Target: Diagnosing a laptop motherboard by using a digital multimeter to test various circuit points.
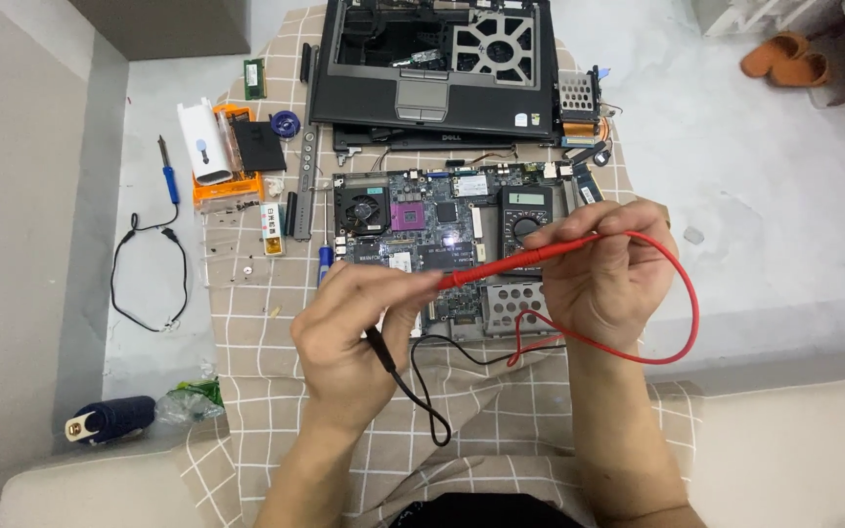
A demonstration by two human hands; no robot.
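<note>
The long red plastic test probe lies slantwise above the green laptop circuit board, pinched near its rear by the right hand and met at its tip by the left hand, whose fingers close on it. The left hand also clasps the thin black test probe, its black lead looping toward the lap. Behind sit a dark handheld multimeter, the checked beige cloth and the opened grey laptop shell, 1 red lead curving right.
</note>
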